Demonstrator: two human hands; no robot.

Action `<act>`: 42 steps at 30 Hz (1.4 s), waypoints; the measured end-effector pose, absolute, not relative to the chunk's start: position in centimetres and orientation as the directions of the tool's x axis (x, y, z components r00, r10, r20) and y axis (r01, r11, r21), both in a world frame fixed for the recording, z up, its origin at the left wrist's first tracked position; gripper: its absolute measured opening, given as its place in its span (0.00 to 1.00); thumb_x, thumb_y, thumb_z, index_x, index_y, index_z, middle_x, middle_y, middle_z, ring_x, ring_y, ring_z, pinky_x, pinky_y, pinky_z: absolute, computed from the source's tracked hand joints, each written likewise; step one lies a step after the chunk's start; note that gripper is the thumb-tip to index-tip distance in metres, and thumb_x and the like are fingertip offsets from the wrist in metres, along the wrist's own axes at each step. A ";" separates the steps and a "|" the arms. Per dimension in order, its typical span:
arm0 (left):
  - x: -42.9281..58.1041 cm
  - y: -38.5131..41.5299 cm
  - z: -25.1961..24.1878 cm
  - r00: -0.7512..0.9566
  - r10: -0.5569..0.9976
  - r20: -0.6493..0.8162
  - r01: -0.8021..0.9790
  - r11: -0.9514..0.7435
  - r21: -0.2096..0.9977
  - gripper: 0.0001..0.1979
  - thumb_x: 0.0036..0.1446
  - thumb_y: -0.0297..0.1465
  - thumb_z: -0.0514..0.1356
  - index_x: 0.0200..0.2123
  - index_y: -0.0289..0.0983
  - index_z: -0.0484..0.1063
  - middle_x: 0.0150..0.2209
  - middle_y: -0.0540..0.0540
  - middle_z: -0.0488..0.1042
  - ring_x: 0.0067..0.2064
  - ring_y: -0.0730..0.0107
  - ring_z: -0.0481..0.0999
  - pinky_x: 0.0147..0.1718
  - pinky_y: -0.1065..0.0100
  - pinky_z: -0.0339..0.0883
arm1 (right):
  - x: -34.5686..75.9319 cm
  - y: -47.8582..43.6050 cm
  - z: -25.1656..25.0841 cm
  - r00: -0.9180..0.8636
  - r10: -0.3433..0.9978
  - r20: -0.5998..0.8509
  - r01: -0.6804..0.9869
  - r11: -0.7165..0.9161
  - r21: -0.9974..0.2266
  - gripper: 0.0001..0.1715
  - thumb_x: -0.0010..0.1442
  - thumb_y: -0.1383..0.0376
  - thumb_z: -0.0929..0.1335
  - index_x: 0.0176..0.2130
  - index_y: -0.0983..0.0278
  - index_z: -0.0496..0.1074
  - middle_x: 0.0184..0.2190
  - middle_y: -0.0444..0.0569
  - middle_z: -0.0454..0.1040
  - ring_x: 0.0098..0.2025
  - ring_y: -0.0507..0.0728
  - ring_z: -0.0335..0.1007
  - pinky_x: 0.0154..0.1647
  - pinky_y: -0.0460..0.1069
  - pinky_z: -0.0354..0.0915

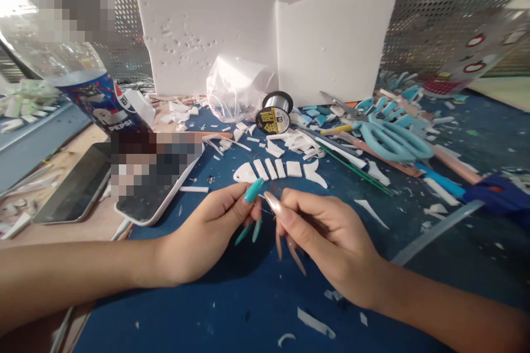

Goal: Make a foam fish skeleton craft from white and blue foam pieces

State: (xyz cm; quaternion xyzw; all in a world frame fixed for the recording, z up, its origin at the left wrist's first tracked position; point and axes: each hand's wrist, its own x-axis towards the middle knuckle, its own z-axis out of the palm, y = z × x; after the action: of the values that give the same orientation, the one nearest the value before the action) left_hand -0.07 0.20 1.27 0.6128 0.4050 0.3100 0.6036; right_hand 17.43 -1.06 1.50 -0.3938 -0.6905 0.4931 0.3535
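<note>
My left hand (215,226), with long teal nails, is closed in a pinch at the middle of the blue mat (199,309). Facing it, my right hand (335,242), with long pinkish-beige nails, pinches too. A fine strand or thin sliver shows between the fingertips, too small to name. Just beyond them lies a row of white cut pieces shaped like a fish skeleton: a head (245,172) with an eye hole, several narrow body slices (271,169) and a forked tail (316,173). A spool of clear line (274,113) stands behind the row.
Light-blue scissors (393,138) lie at the right among slim tools, near a dark blue glue gun (501,196). Two phones (159,182) and a Pepsi bottle (111,105) are at left. White foam boards (207,22) stand behind a plastic bag (238,88). White scraps are scattered about.
</note>
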 end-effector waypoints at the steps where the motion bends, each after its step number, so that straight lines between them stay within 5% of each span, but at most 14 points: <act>1: -0.1 0.2 1.2 0.482 0.869 -0.106 0.117 0.056 0.992 0.15 0.63 0.34 0.46 0.25 0.36 0.59 0.23 0.55 0.56 0.25 0.78 0.53 0.23 0.73 0.50 | 17.4 -1.1 1.5 -0.442 0.892 0.100 0.196 0.205 -0.959 0.19 0.64 0.62 0.60 0.23 0.65 0.63 0.15 0.40 0.62 0.15 0.44 0.59 0.16 0.41 0.56; 42: -0.1 0.2 1.2 0.518 0.851 -0.090 0.092 0.048 0.995 0.14 0.63 0.36 0.48 0.27 0.36 0.60 0.24 0.54 0.57 0.25 0.77 0.53 0.24 0.73 0.50 | 17.3 -0.9 1.1 -0.416 0.907 0.065 0.211 0.166 -0.963 0.18 0.64 0.61 0.60 0.24 0.64 0.63 0.15 0.39 0.61 0.17 0.45 0.58 0.17 0.41 0.55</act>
State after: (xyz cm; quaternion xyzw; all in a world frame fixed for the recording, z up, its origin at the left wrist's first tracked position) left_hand -0.13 0.25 1.20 0.6171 0.3820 0.3082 0.6150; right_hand 17.27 -0.89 1.12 -0.4117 -0.6786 0.4977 0.3497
